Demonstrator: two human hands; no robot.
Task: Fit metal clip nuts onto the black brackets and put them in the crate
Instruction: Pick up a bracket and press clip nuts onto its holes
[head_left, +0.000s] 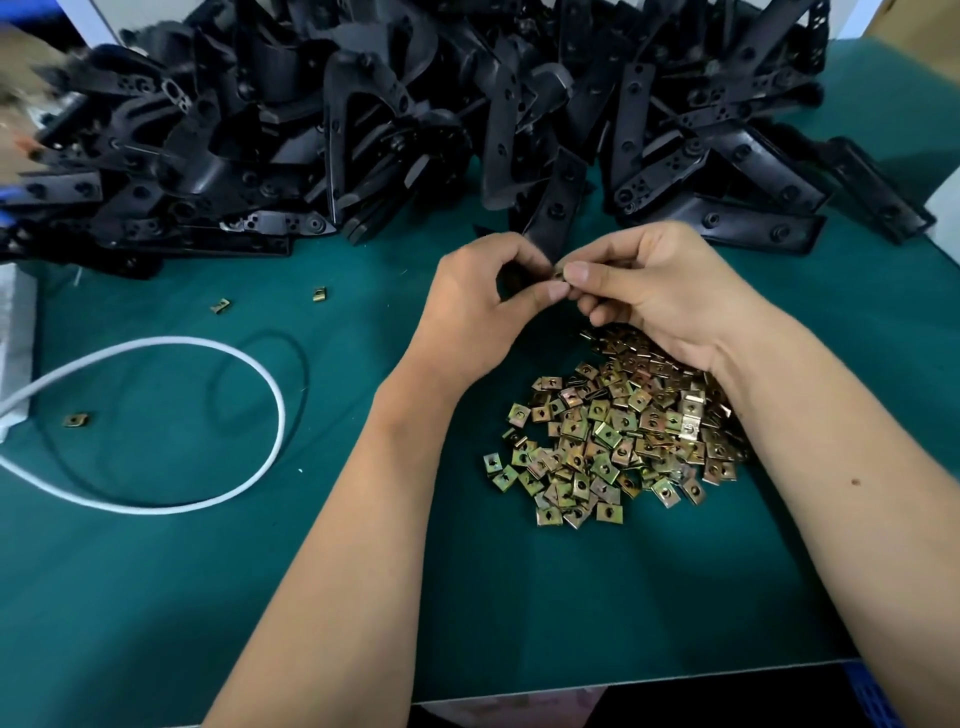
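Observation:
My left hand (480, 304) grips the near end of a black bracket (558, 200) that slants up and away over the green table. My right hand (652, 291) pinches a small brass-coloured clip nut (559, 272) against that end of the bracket, thumb and forefinger meeting my left thumb. A heap of several loose clip nuts (613, 431) lies just below my right wrist. A big pile of black brackets (363, 119) fills the far side of the table. The crate is hidden from view.
A white cable (270, 384) loops across the left of the green mat (182, 597). Three stray clip nuts (220, 306) lie on the left side. A white block (15, 332) sits at the left edge. The table's front edge runs near the bottom, with something blue (872, 696) below it.

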